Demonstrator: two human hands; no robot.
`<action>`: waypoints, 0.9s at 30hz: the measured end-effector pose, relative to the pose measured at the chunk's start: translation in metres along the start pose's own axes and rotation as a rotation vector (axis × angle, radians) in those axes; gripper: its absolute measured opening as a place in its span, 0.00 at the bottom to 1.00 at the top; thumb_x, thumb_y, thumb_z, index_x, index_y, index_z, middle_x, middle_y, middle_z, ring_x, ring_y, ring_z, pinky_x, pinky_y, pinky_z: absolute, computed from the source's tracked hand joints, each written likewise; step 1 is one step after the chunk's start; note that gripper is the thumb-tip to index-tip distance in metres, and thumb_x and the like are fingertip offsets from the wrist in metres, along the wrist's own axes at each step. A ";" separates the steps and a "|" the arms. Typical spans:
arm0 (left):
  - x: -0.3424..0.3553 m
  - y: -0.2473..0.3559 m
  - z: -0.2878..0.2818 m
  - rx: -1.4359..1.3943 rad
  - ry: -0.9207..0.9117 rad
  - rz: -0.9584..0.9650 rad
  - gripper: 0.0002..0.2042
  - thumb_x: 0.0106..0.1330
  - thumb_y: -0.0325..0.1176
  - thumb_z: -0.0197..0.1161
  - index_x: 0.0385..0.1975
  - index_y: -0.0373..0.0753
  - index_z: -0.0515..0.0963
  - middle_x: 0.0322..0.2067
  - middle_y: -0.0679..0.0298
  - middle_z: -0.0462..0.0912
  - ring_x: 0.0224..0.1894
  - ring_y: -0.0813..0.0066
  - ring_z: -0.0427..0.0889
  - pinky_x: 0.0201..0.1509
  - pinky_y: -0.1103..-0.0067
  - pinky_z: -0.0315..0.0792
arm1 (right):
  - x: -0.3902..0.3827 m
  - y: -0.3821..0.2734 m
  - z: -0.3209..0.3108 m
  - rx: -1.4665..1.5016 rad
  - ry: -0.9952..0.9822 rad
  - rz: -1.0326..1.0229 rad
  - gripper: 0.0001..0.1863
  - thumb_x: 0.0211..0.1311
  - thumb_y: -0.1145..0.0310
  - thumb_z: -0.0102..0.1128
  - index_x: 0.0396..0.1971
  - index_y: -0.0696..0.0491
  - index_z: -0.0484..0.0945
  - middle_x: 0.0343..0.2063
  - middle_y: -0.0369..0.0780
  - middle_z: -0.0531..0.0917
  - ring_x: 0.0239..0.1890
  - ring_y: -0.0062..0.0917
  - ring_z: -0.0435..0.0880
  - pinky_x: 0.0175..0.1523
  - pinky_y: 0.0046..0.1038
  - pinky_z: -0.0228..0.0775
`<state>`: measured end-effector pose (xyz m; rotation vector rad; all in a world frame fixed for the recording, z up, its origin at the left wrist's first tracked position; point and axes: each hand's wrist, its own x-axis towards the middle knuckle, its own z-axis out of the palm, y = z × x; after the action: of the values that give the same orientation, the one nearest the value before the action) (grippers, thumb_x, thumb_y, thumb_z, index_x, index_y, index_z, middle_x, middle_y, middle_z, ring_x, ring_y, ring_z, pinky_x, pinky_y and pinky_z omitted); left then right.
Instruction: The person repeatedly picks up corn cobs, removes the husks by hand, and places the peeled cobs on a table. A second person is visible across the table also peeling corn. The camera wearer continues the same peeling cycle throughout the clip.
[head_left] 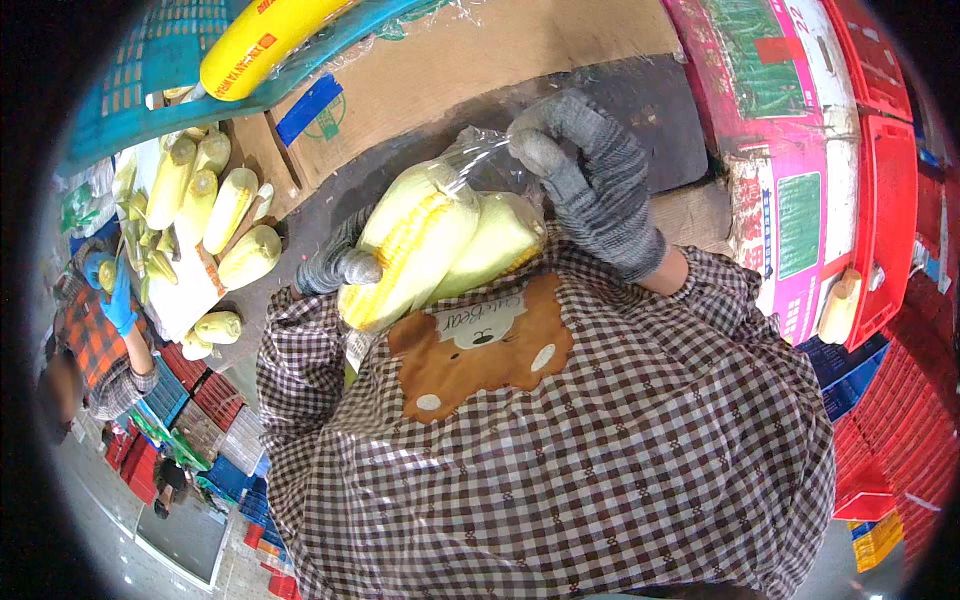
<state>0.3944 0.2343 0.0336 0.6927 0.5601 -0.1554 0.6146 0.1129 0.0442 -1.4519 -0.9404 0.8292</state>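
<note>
Two ears of corn, one with yellow kernels bared between pale green husks (pixel 410 240) and a greener one (pixel 490 245) beside it, lie close to my chest. Around their far ends is a clear plastic bag (pixel 485 155); how far it covers them is hard to make out. My left hand (pixel 340 265), in a grey knitted glove, grips the nearer ear from the left, thumb on its lower end. The gathered end of the bag is pinched in my right hand (pixel 590 180), also grey-gloved, its fingers curled.
Several ears of corn (pixel 200 200) are heaped at left, near a co-worker's blue-gloved hand (pixel 120 300). A yellow roll (pixel 260 50) lies at the far edge beyond cardboard (pixel 430 70). Pink-and-white cartons (pixel 800 200) and red crates (pixel 885 220) stand at right.
</note>
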 end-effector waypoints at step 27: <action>0.021 0.029 0.010 0.978 -0.192 -0.262 0.39 0.40 0.49 0.68 0.51 0.31 0.63 0.46 0.55 0.70 0.47 0.70 0.70 0.52 0.77 0.63 | 0.048 0.050 0.046 0.431 -0.653 0.273 0.16 0.60 0.58 0.47 0.34 0.56 0.76 0.32 0.34 0.78 0.34 0.20 0.74 0.42 0.20 0.66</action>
<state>0.4254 0.2513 0.0450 1.5295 0.3636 -0.7642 0.5983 0.1753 -0.0085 -0.9466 -0.9589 1.6597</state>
